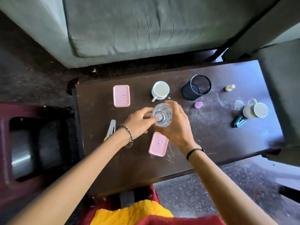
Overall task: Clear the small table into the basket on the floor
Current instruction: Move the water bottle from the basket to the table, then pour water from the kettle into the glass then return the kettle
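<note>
barely begun: both hands' fingers [146,115] closed round the clear bottle [162,114], cups, pink boxes, pen holder left on surface [211,135].

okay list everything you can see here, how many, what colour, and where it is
bottle: 1, clear, table centre, held by both hands
boxes: 2, pink, one far left, one near the front edge
mugs: 2, white, one behind the bottle, one at right
pen cup: 1, black mesh, far centre
small bottles: 2, pink at centre, yellow far right
stapler: 1, teal, right
table: 1, dark brown
basket: 1, maroon, floor at left
left hand: on the cap
right hand: around the bottle
</note>
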